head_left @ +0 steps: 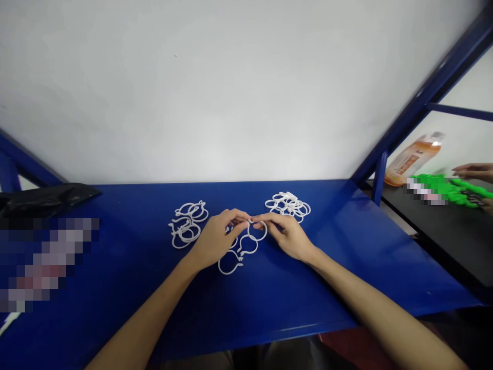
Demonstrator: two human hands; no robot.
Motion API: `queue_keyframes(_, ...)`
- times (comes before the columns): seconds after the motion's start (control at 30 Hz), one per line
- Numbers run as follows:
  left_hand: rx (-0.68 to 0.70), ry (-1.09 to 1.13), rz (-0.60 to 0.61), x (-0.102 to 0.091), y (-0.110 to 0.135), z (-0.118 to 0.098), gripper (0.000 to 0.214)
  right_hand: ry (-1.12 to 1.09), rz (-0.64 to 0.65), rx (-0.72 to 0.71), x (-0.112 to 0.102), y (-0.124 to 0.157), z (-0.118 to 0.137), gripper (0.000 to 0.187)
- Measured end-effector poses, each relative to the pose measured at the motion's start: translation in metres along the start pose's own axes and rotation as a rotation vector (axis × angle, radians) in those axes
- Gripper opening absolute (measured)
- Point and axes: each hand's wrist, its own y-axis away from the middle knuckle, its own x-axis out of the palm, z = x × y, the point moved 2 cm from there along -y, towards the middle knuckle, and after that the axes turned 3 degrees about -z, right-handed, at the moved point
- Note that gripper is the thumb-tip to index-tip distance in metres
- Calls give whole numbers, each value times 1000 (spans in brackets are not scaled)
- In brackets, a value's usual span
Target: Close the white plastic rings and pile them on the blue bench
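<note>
Forearms: both bare forearms come in from the bottom edge, nearest the camera, and meet over the middle of the blue bench (346, 267).
Left hand: the left hand (215, 239) rests palm-down on the bench, its fingertips pinched together on a white ring (257, 231) at the spot where the two hands meet.
Right hand: the right hand (287, 234) comes from the other side, thumb and forefinger closed on the same white ring, so both grips are clamped on it.
Held ring: it sits just above the bench surface between the fingertips, at the top of a short chain of linked rings (234, 257) that trails toward the camera and lies flat on the bench below the left hand.
Left pile: a cluster of white rings (187, 223) lies on the bench just left of the left hand, apart from it.
Right pile: a second heap of white rings (288, 205) lies just behind the right hand, near its knuckles.
Far left: a black bag (42, 198) lies at the back edge of the bench.
Far right: past a blue frame post (379, 185), on a dark neighbouring surface, lie green parts (447, 187) and an orange bottle (414, 159); another person's hand (475, 171) reaches in there.
</note>
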Motion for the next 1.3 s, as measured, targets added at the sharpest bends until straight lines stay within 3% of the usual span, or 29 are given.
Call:
queue_keyframes(0.13, 55, -59, -72, 0, 0, 0, 11, -171, -2, 165, 1, 0, -5, 25)
queue_keyframes(0.23, 94, -109, -85, 3, 0, 0, 11, -155, 19, 200, 4, 0, -7, 21)
queue_keyframes(0.5, 256, -141, -123, 12, 6, -5, 20, -136, 89, 165, 6, 4, 0, 18)
queue_keyframes(0.63, 270, -160, -152, 13, 10, -4, 22, -73, 101, 105, 3, 6, 5, 15)
queue_keyframes(0.77, 256, -120, -105, 15, 7, 1, 21, 29, 114, 51, 1, 5, 4, 11)
queue_keyframes(0.9, 116, -27, -125, 19, 3, 0, 10, 139, -54, 7, -1, 1, 1, 11)
queue_keyframes(1.07, -14, 53, -90, 22, 4, -3, 24, 209, -192, -111, -4, 0, 1, 9)
queue_keyframes(1.2, 115, -50, -113, 19, 3, 1, 9, 220, -145, -100, -5, 1, 3, 7)
queue_keyframes(1.3, 236, -133, -126, 17, 3, 4, 9, 270, -81, -102, -5, 2, 5, 14)
